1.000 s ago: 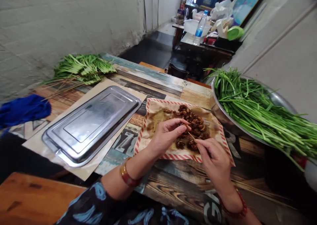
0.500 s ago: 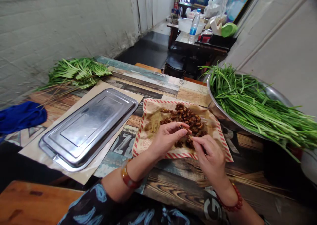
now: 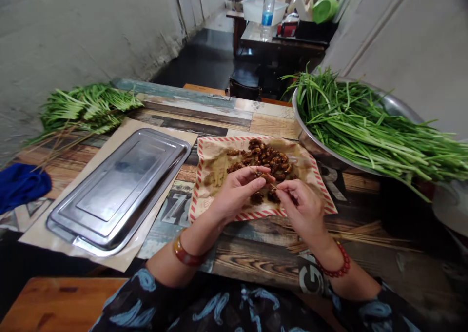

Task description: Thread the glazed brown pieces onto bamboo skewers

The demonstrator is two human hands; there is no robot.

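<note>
In the head view, the person's right hand was clenched in a pinch, thumb against fingers, on a thin pale wooden stick. Only a short length of it showed. It lay between the two hands, its long axis running from the right fingertips up and leftward to the fingers of the left hand. The right hand gripped its lower right end, while the far end was lost behind the left fingers, so whether it had pierced anything could not be told.

The left hand was bent inward, thumb and fingers closed around what looked like a small glossy dark-brown piece, mostly covered by the fingers. Both hands hung over the near part of a crumpled, stained paper sheet with a red-and-white striped border. On it a heap of glossy dark-brown lumps lay just beyond the fingertips, the left hand the nearer to it.

The sheet lay on a wood-plank-patterned counter. Loose thin wooden sticks lay beside the right wrist. Well to the left was a shiny rectangular metal tray; beyond the right hand, a round steel bowl held long green stalks.
</note>
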